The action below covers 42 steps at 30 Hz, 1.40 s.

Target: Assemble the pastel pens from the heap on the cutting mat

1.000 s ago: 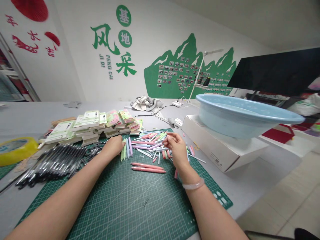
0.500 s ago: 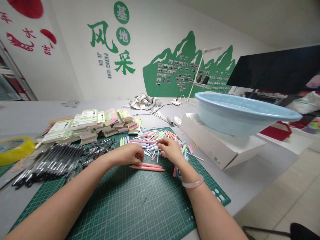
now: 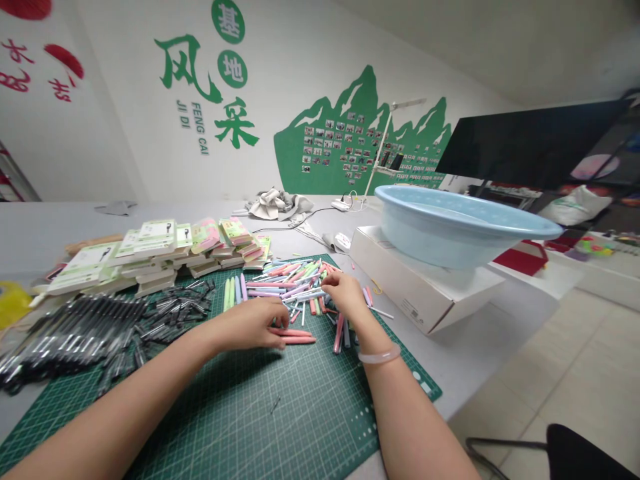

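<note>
My left hand (image 3: 260, 325) is low over the green cutting mat (image 3: 300, 407), its thumb and fingers closed around the left ends of two pink pens (image 3: 300, 337) lying side by side. My right hand (image 3: 347, 298) is at the right of a heap of pastel pen parts (image 3: 280, 283), with thumb and fingertips pinched together. Whatever it pinches is too small or hidden to make out. Below its wrist lie a few capped pieces (image 3: 339, 335), pink and dark. Green and purple pen barrels (image 3: 235, 291) stand in a row beyond my left hand.
Many black pens (image 3: 85, 333) are piled at the left, with stacked small boxes (image 3: 155, 243) behind them. A blue basin (image 3: 450, 230) rests on a white carton (image 3: 400, 287) at the right. Crumpled cloth (image 3: 277, 205) and a cable lie at the back.
My left hand has come down from above the pink pens and now closes around their left ends. The right hand remains at the heap. The view has turned slightly right.
</note>
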Available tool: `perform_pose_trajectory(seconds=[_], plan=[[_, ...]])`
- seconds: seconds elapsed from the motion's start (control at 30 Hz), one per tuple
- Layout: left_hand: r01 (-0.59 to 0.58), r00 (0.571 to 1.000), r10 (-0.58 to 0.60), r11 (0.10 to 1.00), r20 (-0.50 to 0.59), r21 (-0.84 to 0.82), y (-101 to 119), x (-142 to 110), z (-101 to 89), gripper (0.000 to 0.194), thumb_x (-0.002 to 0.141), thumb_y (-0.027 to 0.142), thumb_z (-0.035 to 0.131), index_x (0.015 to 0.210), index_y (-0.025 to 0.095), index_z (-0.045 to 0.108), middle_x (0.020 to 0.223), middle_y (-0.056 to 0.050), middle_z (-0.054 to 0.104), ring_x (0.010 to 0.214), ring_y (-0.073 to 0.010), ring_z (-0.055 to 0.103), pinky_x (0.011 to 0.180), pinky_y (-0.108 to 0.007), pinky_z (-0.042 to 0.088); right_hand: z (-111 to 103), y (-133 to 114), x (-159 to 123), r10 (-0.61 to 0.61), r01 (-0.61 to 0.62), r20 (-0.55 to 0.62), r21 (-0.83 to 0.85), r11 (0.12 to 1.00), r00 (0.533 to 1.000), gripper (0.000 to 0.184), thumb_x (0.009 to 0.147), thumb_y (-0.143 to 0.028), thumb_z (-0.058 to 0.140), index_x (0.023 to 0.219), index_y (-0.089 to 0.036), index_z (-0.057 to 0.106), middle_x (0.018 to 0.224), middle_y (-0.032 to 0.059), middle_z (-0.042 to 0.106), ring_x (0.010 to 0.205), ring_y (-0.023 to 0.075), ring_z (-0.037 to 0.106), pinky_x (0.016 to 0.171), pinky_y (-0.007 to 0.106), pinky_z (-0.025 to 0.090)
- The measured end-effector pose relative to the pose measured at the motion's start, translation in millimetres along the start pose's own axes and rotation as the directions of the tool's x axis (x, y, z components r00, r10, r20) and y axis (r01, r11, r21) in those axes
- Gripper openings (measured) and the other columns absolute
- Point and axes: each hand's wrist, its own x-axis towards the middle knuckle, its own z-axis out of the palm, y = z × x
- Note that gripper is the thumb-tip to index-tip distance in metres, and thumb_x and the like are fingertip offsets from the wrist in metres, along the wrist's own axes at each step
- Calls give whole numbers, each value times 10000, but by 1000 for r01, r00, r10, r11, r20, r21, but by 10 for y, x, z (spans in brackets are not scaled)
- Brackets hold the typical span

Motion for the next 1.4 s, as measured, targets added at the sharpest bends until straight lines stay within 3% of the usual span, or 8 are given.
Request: perform_pose_trajectory(seconds=[0.37, 0.63, 0.87, 1.0, 1.13, 1.3, 1.33, 1.4], plan=[[18, 999, -18, 1000, -28, 2, 39, 39, 93, 196, 675, 325, 650, 818, 215, 574, 833, 10, 602, 732, -157, 518, 582, -228, 334, 4, -85, -96, 16, 24, 174, -226, 974, 985, 110, 564, -131, 663, 625, -210, 708, 619, 25, 669, 644, 168, 585, 555, 243, 334], [27, 979, -19, 999, -205, 36, 347, 292, 264, 120, 790, 323, 528, 803, 225, 596, 869, -16, 635, 803, -178, 567, 662, -254, 393, -193, -8, -9, 76, -93, -77, -249, 964, 994, 174, 742, -244, 546, 815, -201, 698, 807, 67, 702, 761, 193, 609, 644, 268, 369], [317, 930, -287, 942, -229, 109, 857, 751, 591, 296, 758, 446, 518, 813, 183, 642, 806, -106, 667, 746, -256, 628, 609, -313, 426, -194, 48, 20, 127, -149, -215, -90, 985, 968, 165, 733, -243, 539, 764, -188, 692, 806, 73, 702, 763, 206, 617, 666, 277, 389], [373, 894, -346, 927, -284, 45, 824, 805, 605, 351, 796, 435, 443, 737, 163, 656, 723, -118, 661, 697, -256, 628, 585, -317, 414, -181, 77, 37, 141, -146, -211, -7, 989, 967, 164, 723, -256, 549, 745, -173, 689, 746, 68, 691, 735, 206, 609, 666, 282, 393], [275, 911, -341, 922, -233, -274, 495, 689, 454, 328, 767, 424, 484, 609, 174, 623, 564, -25, 603, 546, -162, 559, 552, -264, 384, -133, 25, 34, 146, -130, -127, 130, 983, 981, 182, 731, -295, 556, 729, -165, 682, 643, 39, 660, 647, 180, 588, 614, 268, 401], [200, 856, -419, 809, -304, -553, 114, 434, 319, 413, 767, 523, 470, 666, 153, 626, 578, 11, 563, 546, -130, 495, 512, -237, 347, 45, -183, -91, 113, -156, 143, 339, 928, 983, 324, 808, -399, 487, 771, -141, 680, 585, 34, 632, 470, 118, 528, 472, 230, 387], [199, 846, -435, 794, -308, -575, 75, 390, 324, 418, 766, 530, 472, 687, 151, 629, 585, 14, 561, 542, -126, 484, 508, -236, 343, 89, -225, -129, 92, -175, 221, 396, 901, 971, 353, 820, -432, 474, 794, -144, 676, 597, 36, 635, 451, 107, 517, 452, 222, 381], [201, 832, -458, 775, -314, -599, 29, 326, 353, 413, 767, 529, 477, 716, 149, 632, 589, 19, 554, 536, -123, 473, 505, -236, 341, 169, -286, -200, 3, -301, 419, 648, 699, 908, 286, 748, -421, 608, 826, -151, 664, 663, 29, 639, 493, 84, 517, 475, 201, 390]])
